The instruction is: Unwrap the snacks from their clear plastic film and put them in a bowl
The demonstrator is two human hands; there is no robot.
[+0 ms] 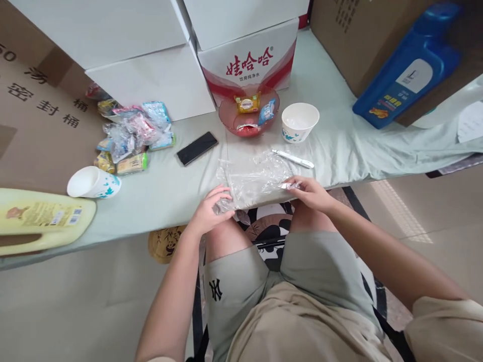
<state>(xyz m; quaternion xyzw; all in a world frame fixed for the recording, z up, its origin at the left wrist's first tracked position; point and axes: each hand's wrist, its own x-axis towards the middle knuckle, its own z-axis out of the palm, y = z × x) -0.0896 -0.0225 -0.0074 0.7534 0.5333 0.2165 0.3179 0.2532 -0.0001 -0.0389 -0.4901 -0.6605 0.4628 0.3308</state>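
Note:
A crumpled sheet of clear plastic film point(256, 178) lies along the table's front edge, between my two hands. My left hand point(212, 210) is at its left end, thumb and fingers apart, with a bit of the film showing between them. At the opposite end, the fingers of my right hand point(311, 193) pinch a bunched part of the film. A white pen-like tool point(293, 159) lies just behind the film, near my right hand. Further back stand a white paper cup point(300, 123) with blue-green leaves and a clear reddish bowl point(230, 118) containing several small packets.
A black phone point(197, 148) lies left of the film, beside a heap of wrapped snacks point(139, 130). Another paper cup point(94, 182) lies tipped near a yellow jug point(45, 221). Cartons point(249, 60) line the back. A blue bottle point(407, 65) stands at the right.

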